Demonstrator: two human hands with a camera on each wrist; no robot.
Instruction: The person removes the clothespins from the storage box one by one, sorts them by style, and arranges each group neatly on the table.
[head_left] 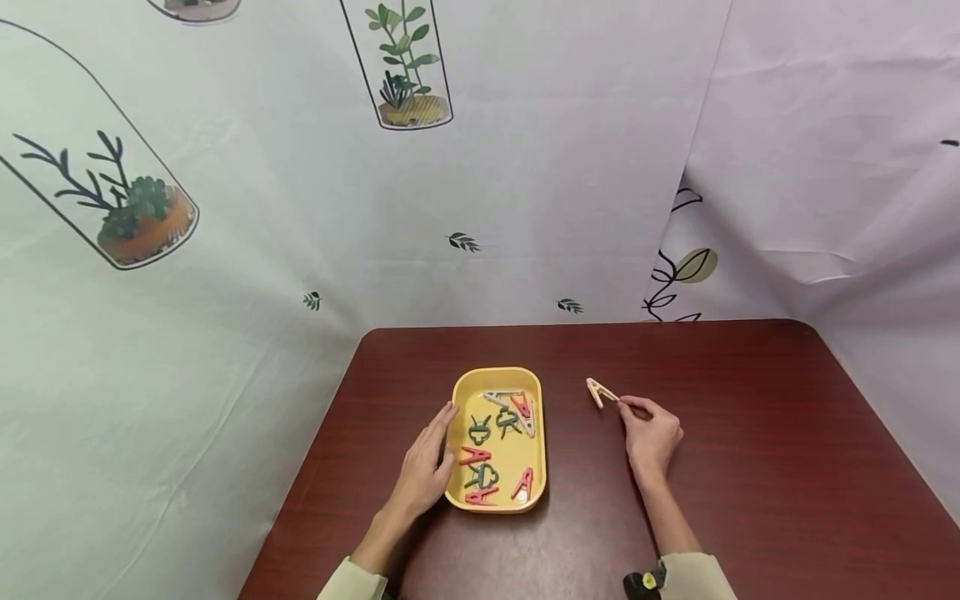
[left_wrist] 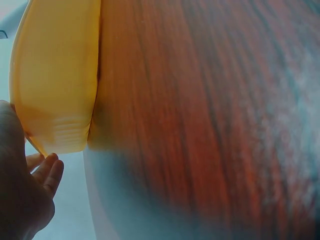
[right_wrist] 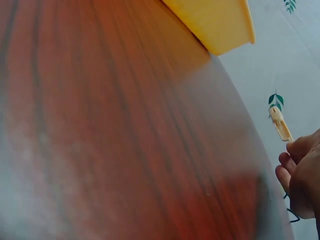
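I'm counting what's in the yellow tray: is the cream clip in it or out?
Out. The right hand pinches the cream clip to the right of the yellow tray, clear of its rim.

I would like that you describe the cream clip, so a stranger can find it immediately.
On the dark reddish-brown table, find the yellow tray, then look to its right. There, the right hand has the cream clip in its grip. Unlike the other clips, it is outside the tray.
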